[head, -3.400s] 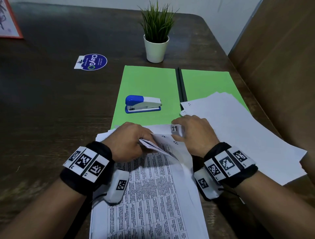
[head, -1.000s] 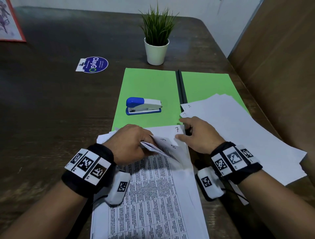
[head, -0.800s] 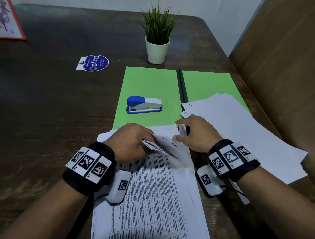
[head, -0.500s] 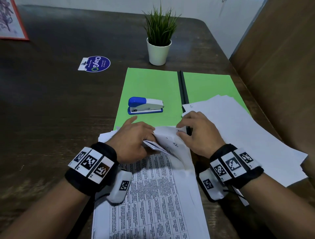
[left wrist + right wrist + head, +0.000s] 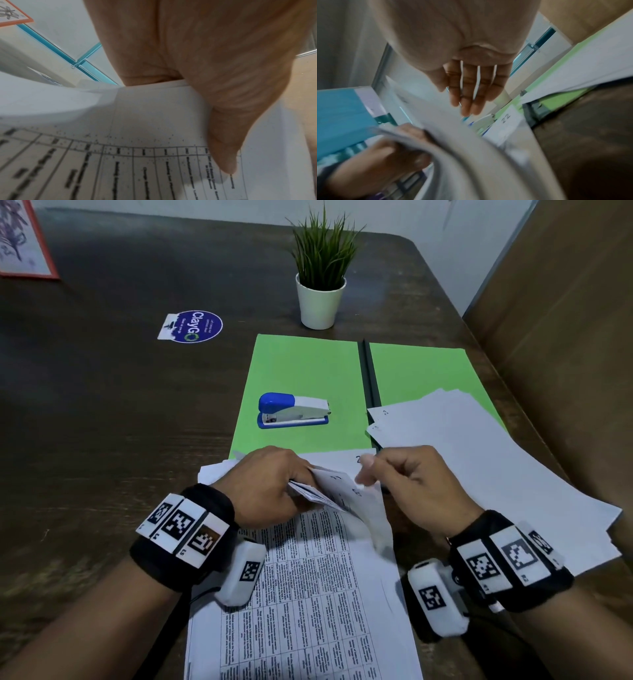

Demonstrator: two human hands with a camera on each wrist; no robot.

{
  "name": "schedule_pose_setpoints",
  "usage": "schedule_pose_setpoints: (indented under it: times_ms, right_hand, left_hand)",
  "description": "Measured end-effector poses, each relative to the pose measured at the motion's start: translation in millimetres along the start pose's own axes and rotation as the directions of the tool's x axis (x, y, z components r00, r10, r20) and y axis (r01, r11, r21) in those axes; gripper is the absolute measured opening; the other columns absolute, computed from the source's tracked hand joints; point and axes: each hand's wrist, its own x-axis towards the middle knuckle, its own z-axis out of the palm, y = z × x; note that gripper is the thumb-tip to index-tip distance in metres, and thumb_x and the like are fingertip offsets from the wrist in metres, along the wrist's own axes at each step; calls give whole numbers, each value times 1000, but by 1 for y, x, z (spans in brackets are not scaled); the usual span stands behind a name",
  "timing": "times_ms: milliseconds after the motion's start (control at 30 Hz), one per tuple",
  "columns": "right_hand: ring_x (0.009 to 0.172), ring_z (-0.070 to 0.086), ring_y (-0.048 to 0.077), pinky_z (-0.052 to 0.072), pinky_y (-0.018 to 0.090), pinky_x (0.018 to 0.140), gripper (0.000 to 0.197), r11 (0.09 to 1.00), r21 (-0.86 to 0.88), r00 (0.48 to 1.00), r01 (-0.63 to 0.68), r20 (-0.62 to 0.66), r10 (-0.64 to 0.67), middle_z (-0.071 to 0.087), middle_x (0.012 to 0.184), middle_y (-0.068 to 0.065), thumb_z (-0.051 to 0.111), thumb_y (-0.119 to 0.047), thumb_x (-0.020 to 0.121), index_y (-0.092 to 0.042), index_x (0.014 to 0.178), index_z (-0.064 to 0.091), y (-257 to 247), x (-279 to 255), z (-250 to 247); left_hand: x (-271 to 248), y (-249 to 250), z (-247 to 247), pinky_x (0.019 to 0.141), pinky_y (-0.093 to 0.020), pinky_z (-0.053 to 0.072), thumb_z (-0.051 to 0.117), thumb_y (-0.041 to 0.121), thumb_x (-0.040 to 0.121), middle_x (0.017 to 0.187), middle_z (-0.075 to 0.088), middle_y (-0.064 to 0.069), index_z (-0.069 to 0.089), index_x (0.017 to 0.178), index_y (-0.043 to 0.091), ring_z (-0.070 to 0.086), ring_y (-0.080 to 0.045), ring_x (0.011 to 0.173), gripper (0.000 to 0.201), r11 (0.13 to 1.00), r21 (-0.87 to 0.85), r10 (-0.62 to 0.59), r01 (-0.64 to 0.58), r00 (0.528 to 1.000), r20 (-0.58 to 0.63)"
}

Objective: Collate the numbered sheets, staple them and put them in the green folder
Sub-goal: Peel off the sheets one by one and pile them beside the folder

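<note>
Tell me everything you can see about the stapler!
The stapler is small, with a blue rear cap, a white top arm and a blue base; it looks like plastic. It lies closed and flat on the left half of the open green folder, its blue end pointing left. Neither hand touches it. It sits beyond the left hand, apart from the papers.
</note>
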Motion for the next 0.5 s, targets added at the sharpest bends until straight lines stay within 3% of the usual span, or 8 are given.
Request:
schedule_pose_setpoints:
  times_ms: [33,100,167,233,333,500]
  right_hand:
    - [63,62,5,48,23,67,29,999,-50,999,-21,-27,20,72,73,0,61,-30,95,-13,76,75,4,6,-2]
    - [70,59,0,48,27,71,20,966,-255,998,-46,-44,36,72,85,-2,63,-34,94,-19,89,75,14,20,-7]
    - [102,57,10,48,34,87,27,851,-524,999,-39,8,51,68,106,-4,63,-40,92,-24,112,71,20,29,-8]
    - [120,46,19,43,35,95,46,754,-656,989,-34,86,120,59,122,-1,62,-47,90,-25,131,60,21,33,-7]
    - [125,40,18,42,35,97,54,718,-695,975,-38,131,179,53,128,-1,62,-49,89,-26,137,53,21,35,-5]
    - [121,43,18,43,35,94,56,721,-691,981,-49,104,166,55,121,-2,67,-49,85,-27,135,53,19,34,-5]
  left_hand:
    - [0,0,0,72,-35,55,69,36,79,89,75,17,80,89,32,68,-10,81,15,1000,-15,-4,4,1000,-8]
    - [0,0,0,69,-35,55,71,35,79,89,75,17,80,88,32,69,-10,80,13,1000,-21,-2,1,1000,-20]
    - [0,1,1,70,-35,55,68,38,78,89,75,17,80,88,32,69,-9,81,18,1000,-19,2,-2,1000,-25]
    - [0,1,1,71,-35,55,66,40,78,90,75,17,80,88,32,69,-9,83,20,1000,-23,-1,1,1000,-24]
    - [0,0,1,71,-35,55,66,38,78,92,75,16,80,89,33,70,-9,84,18,1000,-27,-5,5,1000,-21]
    - [0,0,1,71,-35,55,66,36,77,92,75,15,80,89,32,70,-10,85,19,999,-34,-15,15,1000,-12]
